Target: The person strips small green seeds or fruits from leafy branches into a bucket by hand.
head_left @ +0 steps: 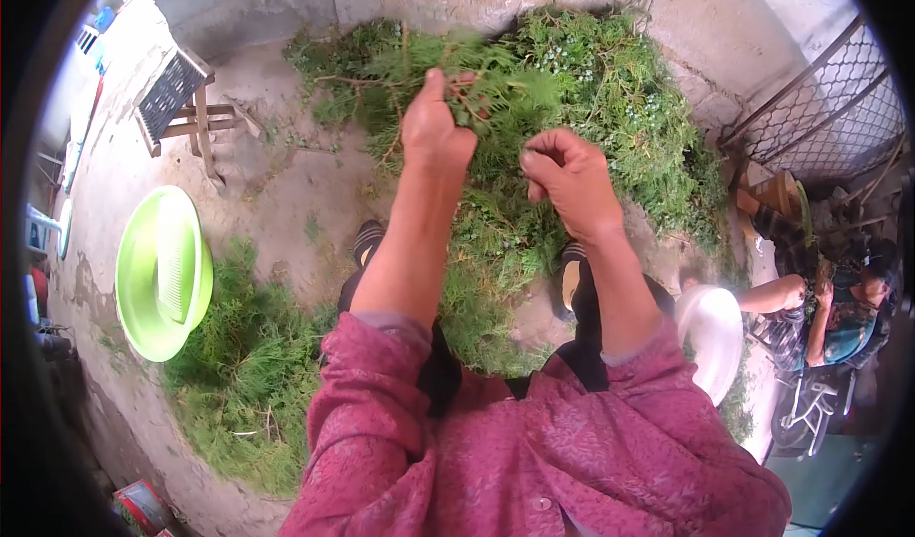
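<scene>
While your left hand [436, 135] is clenched tight around a bunch of green sprigs [496, 84], held up over the big heap of cuttings [629, 146] by the wall, the outer end of that bunch looks loose and blurred. Stems could slip from your fist and fall into the heap, where you would hardly tell them from the rest. Your right hand [569, 182] sits just beside the bunch with its fingers curled in together; I cannot tell whether they pinch a twig. A hard tug from that side could drag the whole bunch out of your left grip, or whip a woody stem against your knuckles. Your feet [367, 242] stand at the heap's edge with greenery between them, so a shift of weight could crush sprigs or snag a branch. The green basin [143, 289] lies well apart on your left beside a smaller pile [248, 375], and the white basin [715, 327] is near your right knee; anything tossed from up there could easily miss either. A second person [829, 308] sits close beyond the white basin, so a wide swing could reach them.
</scene>
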Available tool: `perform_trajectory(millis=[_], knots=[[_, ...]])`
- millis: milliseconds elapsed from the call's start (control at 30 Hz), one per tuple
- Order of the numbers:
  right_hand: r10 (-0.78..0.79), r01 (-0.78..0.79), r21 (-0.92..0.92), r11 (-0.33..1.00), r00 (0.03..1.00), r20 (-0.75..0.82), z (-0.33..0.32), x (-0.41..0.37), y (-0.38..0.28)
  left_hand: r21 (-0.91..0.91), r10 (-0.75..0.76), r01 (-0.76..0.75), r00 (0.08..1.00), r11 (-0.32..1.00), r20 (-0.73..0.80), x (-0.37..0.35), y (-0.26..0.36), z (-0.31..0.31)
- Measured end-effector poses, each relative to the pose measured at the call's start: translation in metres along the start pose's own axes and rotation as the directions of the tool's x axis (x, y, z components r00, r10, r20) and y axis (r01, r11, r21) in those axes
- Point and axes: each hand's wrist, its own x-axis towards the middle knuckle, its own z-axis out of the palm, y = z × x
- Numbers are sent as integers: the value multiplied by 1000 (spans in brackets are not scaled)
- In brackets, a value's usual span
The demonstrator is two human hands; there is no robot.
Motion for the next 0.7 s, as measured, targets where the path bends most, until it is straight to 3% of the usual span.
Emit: perform_trajectory(millis=[33,67,100,133,167,233,267,400,500,567,633,700], knots=[[-6,6,2,1000,1000,-2,-7,-6,-2,17,4,-4,1000,1000,8,1,3,0],[132,-180,340,923,978,160,-16,-11,-3,34,11,-12,1000,999,18,1,6,0],[199,-387,594,705,912,358,-23,-16,-4,52,20,-22,999,998,25,2,9,-1],[183,-423,672,607,898,400,-29,-20,1,-3,-25,25,999,1000,22,3,6,-1],[178,-425,675,604,897,406,-36,-19,7,3,-18,18,1000,1000,20,4,6,-4],[185,-503,760,411,863,470,-48,-18,22,53,-66,61,994,997,85,5,4,-7],[281,-504,775,381,862,422,-55,-15,26,99,-70,62,994,993,83,3,4,-6],[291,-513,676,529,858,424,-79,9,51,86,-111,92,963,992,246,-1,-1,-1],[318,-439,761,477,894,316,-63,9,27,102,-100,75,958,992,268,-5,-8,5],[292,-414,763,497,907,302,-64,14,26,129,-111,77,953,989,281,-2,-14,4],[185,-374,653,658,921,342,-66,23,28,138,-109,69,945,988,308,-5,-18,9],[118,-360,709,607,922,368,-69,27,26,154,-120,72,935,985,334,-8,-25,13]])
